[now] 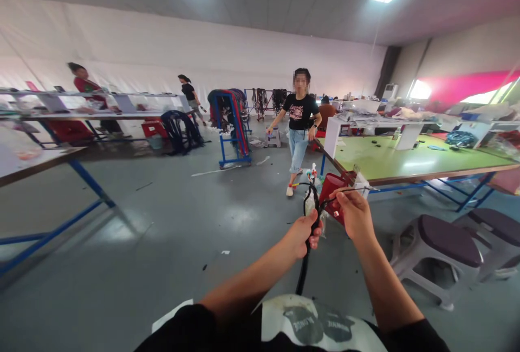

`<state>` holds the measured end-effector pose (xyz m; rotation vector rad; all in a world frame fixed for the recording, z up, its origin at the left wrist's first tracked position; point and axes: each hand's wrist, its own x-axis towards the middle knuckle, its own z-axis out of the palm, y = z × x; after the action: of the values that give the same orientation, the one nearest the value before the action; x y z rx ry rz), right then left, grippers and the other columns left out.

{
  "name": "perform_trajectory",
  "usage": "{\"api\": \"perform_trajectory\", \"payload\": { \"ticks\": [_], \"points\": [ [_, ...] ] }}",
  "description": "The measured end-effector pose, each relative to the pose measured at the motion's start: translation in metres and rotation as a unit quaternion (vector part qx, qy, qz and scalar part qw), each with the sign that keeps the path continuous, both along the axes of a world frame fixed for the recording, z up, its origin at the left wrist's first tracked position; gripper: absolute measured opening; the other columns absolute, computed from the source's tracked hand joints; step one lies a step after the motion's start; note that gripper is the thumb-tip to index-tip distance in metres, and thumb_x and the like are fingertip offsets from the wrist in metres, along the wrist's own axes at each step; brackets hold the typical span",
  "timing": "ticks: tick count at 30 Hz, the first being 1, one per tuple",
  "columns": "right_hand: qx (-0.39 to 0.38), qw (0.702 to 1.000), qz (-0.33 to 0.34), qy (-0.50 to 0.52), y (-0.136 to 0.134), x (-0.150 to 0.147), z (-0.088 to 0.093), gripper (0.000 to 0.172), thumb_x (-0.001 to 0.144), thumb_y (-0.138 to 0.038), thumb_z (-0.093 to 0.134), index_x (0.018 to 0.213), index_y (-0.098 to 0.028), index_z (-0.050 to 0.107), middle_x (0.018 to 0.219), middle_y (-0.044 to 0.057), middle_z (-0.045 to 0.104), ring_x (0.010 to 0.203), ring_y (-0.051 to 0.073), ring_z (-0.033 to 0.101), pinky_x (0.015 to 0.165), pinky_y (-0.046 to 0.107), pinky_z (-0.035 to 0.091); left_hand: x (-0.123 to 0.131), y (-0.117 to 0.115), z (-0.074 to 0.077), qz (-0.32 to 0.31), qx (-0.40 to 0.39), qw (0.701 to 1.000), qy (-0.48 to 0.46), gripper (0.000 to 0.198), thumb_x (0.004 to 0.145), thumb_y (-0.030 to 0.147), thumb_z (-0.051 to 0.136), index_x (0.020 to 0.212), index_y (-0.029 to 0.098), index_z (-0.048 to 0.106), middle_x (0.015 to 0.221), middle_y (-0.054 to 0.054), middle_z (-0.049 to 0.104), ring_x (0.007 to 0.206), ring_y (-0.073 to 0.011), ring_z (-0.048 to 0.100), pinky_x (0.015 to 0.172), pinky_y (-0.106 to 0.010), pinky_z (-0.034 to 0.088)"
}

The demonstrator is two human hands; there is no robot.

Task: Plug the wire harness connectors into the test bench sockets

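A thick black cable bundle (301, 276) rises from below, wrapped by the fingers of my left hand (306, 234). Above that hand it splits into thinner black branches, with small white, red and teal connectors (312, 172) at the top. To the right, my right hand (352, 208) pinches one thin black branch (330, 200) between thumb and fingers. The end of that branch sticks out to the right past the fingertips.
A green-topped table (382, 160) stands at right, with grey stools (439, 254) before it and a red bin (335, 187) behind my hands. A person (300, 116) in black faces me. Further back are a blue rack (221, 141) and a left table (36, 165).
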<state>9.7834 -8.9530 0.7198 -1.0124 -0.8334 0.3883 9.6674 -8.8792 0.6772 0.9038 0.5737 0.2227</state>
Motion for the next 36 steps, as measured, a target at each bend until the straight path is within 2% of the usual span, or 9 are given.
{"api": "perform_trajectory", "payload": {
  "ticks": [4, 9, 15, 19, 26, 30, 36],
  "points": [
    [-0.002, 1.000, 0.013, 0.021, 0.031, -0.015, -0.004, 0.024, 0.071, -0.036, 0.068, 0.086, -0.018, 0.065, 0.075, 0.003, 0.066, 0.059, 0.010, 0.053, 0.058, 0.024, 0.042, -0.010, 0.031, -0.006, 0.007, 0.001, 1.000, 0.001, 0.045, 0.086, 0.056, 0.036, 0.070, 0.015, 0.046, 0.049, 0.007, 0.034, 0.035, -0.0039, 0.021, 0.040, -0.020, 0.016],
    [-0.029, 0.998, -0.003, 0.052, 0.063, -0.036, 0.001, 0.025, 0.063, -0.036, 0.073, 0.067, -0.016, 0.058, 0.064, 0.001, 0.063, 0.051, 0.008, 0.048, 0.049, 0.022, 0.038, -0.023, 0.050, -0.012, 0.009, -0.008, 1.000, 0.013, 0.044, 0.087, 0.055, 0.036, 0.070, 0.015, 0.047, 0.050, 0.006, 0.036, 0.036, -0.0044, 0.023, 0.039, -0.020, 0.017],
    [-0.036, 0.991, 0.016, 0.132, 0.088, -0.050, 0.000, 0.032, 0.057, -0.036, 0.076, 0.062, -0.016, 0.052, 0.055, -0.002, 0.058, 0.044, 0.006, 0.042, 0.041, 0.018, 0.031, -0.040, 0.057, -0.014, 0.004, 0.018, 1.000, 0.014, 0.039, 0.087, 0.046, 0.043, 0.070, 0.013, 0.053, 0.055, 0.002, 0.041, 0.039, -0.0047, 0.031, 0.040, -0.021, 0.021],
    [-0.041, 0.988, 0.016, 0.151, 0.093, -0.054, -0.003, 0.033, 0.056, -0.037, 0.076, 0.061, -0.016, 0.051, 0.055, -0.002, 0.057, 0.043, 0.005, 0.043, 0.040, 0.017, 0.031, -0.049, 0.056, -0.011, 0.009, 0.021, 0.999, 0.037, 0.039, 0.090, 0.043, 0.037, 0.070, 0.013, 0.051, 0.053, 0.003, 0.039, 0.037, -0.0044, 0.029, 0.039, -0.020, 0.022],
    [-0.038, 0.987, 0.005, 0.158, 0.096, -0.058, -0.002, 0.036, 0.054, -0.040, 0.077, 0.061, -0.016, 0.052, 0.055, -0.002, 0.056, 0.043, 0.005, 0.043, 0.038, 0.017, 0.032, -0.058, 0.052, -0.008, 0.004, 0.029, 0.999, 0.018, 0.040, 0.089, 0.046, 0.038, 0.071, 0.013, 0.050, 0.053, 0.004, 0.036, 0.037, -0.0025, 0.026, 0.040, -0.019, 0.020],
    [-0.035, 0.987, 0.008, 0.159, 0.094, -0.059, -0.002, 0.035, 0.054, -0.040, 0.077, 0.061, -0.016, 0.053, 0.055, -0.002, 0.056, 0.043, 0.005, 0.043, 0.038, 0.017, 0.031, -0.058, 0.050, -0.007, 0.001, 0.024, 0.999, 0.037, 0.040, 0.090, 0.047, 0.035, 0.071, 0.014, 0.049, 0.050, 0.006, 0.035, 0.035, -0.0031, 0.024, 0.039, -0.019, 0.018],
    [-0.038, 0.978, 0.047, 0.198, 0.091, -0.053, 0.000, 0.038, 0.049, -0.040, 0.079, 0.059, -0.016, 0.051, 0.051, -0.003, 0.054, 0.041, 0.004, 0.040, 0.035, 0.016, 0.027, -0.049, 0.046, -0.011, 0.001, 0.011, 0.999, 0.041, 0.040, 0.090, 0.046, 0.035, 0.072, 0.014, 0.048, 0.049, 0.006, 0.034, 0.034, -0.0032, 0.023, 0.038, -0.017, 0.018]
  ]
}}
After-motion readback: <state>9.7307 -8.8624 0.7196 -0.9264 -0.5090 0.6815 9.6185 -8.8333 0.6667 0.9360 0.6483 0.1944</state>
